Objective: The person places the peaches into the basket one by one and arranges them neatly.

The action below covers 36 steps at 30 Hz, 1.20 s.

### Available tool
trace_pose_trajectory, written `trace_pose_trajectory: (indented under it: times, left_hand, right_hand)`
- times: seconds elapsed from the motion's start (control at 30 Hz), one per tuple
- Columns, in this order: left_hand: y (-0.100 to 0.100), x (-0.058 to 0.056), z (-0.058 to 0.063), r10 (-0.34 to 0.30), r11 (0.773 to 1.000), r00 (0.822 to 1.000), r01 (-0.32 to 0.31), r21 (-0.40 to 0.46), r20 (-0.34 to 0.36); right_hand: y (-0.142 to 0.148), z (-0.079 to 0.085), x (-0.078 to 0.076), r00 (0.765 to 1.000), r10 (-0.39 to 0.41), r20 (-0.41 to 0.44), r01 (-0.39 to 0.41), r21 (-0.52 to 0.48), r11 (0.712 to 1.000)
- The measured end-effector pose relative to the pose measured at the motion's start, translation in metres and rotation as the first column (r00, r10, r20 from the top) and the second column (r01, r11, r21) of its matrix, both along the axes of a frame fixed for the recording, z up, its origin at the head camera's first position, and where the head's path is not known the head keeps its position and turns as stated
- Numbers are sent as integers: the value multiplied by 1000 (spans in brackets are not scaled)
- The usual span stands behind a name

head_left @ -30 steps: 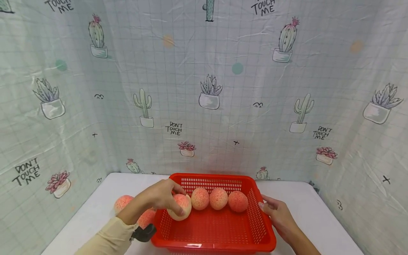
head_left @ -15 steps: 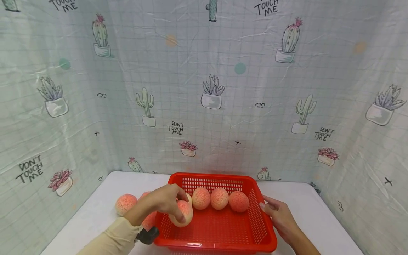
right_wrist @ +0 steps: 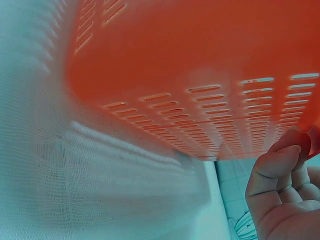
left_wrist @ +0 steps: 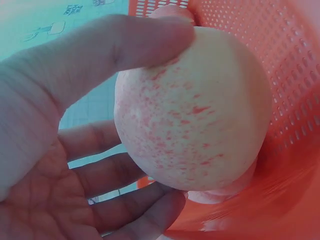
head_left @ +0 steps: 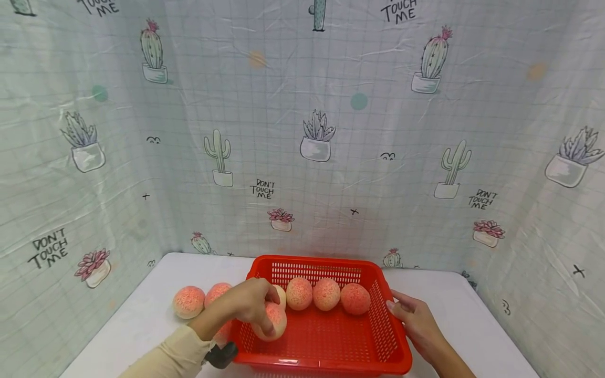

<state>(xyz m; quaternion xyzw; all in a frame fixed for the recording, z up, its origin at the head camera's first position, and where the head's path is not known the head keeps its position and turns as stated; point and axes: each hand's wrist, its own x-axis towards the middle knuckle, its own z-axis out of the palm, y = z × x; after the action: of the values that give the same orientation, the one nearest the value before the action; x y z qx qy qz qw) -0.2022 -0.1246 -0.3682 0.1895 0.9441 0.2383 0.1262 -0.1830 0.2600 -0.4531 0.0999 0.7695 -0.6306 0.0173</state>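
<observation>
In the head view my left hand (head_left: 252, 302) reaches over the left wall of the red plastic basket (head_left: 326, 341) and holds a speckled pink and cream peach (head_left: 275, 321) low inside it. The left wrist view shows the thumb across the top of this peach (left_wrist: 200, 110) and the fingers beneath its side. Behind it another peach (head_left: 282, 296) is partly covered by the hand. Along the back wall sit a pale pink peach (head_left: 299, 294), a similar one (head_left: 326, 294) and a redder one (head_left: 355, 299). My right hand (head_left: 416, 320) pinches the basket's right rim.
Left of the basket, several more peaches lie on the white tabletop (head_left: 465, 315): one at the far left (head_left: 189, 302), one beside it (head_left: 218, 293), and one half hidden under the left forearm (head_left: 222, 333). A cactus-print curtain (head_left: 293, 131) encloses the back and sides.
My left hand has brought its peach down and nearer to me inside the basket, uncovering part of the peach behind it. The right hand keeps its place on the rim.
</observation>
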Motion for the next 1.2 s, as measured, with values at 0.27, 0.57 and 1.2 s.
trace_pose_trajectory:
  times: [0.27, 0.57, 1.2]
  left_hand:
    - [4, 4, -5, -15, 999, 999, 13, -46, -32]
    - [7, 7, -9, 42, 997, 999, -41, -65, 14]
    - [10, 15, -27, 32, 986, 997, -43, -163, -74]
  right_hand:
    - [0, 0, 0, 1000, -3, -3, 3, -7, 1000]
    - [0, -2, -2, 1000, 5, 6, -5, -7, 1000]
    - [0, -1, -1, 1000, -1, 9, 1, -9, 1000]
